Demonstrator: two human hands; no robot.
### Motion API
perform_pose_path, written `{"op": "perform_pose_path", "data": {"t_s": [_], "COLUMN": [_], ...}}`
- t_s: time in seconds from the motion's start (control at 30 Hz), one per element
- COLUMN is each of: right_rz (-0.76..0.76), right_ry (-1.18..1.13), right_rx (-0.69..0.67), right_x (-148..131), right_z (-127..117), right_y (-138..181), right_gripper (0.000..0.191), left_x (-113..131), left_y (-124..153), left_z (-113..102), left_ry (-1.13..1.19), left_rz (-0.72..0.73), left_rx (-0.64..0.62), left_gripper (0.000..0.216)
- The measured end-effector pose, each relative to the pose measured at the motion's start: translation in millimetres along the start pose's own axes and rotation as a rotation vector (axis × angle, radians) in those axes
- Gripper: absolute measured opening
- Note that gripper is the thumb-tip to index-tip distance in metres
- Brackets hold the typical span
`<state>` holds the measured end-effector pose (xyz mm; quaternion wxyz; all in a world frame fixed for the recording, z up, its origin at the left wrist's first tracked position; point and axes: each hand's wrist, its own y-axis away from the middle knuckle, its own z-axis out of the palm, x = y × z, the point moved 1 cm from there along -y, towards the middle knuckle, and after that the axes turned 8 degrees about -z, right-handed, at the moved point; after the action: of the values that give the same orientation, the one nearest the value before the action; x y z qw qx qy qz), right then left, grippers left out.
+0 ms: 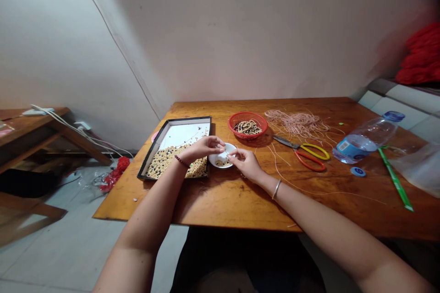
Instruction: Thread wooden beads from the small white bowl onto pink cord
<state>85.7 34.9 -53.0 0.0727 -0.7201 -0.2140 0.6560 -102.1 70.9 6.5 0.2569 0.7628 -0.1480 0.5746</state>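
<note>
Over a small white bowl (213, 161) with a few beads in it, both hands meet, fingertips close together. My left hand (206, 146) is closed in a pinch, beside the right end of a black-edged tray (174, 122) of cream, black and a few green beads. My right hand (245, 163) also pinches, at the bowl's right rim. Between the fingertips is something thin and pale, too small to name. A few beads show just below my right hand.
Behind the bowl stands a red basket (248, 136) of strung beads. Pink cord (299, 123) lies tangled at the back. Scissors (302, 150), a tilted water bottle (364, 139), a blue cap (358, 171) and a green strip (396, 181) are to the right. Loose strands cross the tabletop.
</note>
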Motion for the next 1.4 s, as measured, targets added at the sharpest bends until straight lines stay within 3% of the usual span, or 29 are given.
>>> {"op": "perform_pose_path", "data": {"t_s": [0.2,0.53,0.8,1.4], "right_rz": [0.019,-0.020,-0.032,-0.030], "right_ry": [0.021,0.105,0.073,0.075], "right_rx": [0.000,-0.029,0.029,0.033], "right_x": [-0.1,7.9,0.1,-1.0], "right_z": [-0.8,-0.4,-2.6,-2.6], "right_y": [-0.1,0.5,0.0,0.3], "right_gripper": [0.030,0.030,0.029,0.027], "left_x": [4.6,2.7,1.4,-2.9], "left_y": [1.3,1.7,-1.6,-3.3], "left_z": [3.1,3.9,4.3,4.0], "left_ry": [0.005,-0.235,-0.077,-0.043], "left_rz": [-0.014,0.054,0.050,0.009], "left_rx": [0.008,0.038,0.056,0.033], "left_gripper": [0.040,0.041,0.043,0.042]}}
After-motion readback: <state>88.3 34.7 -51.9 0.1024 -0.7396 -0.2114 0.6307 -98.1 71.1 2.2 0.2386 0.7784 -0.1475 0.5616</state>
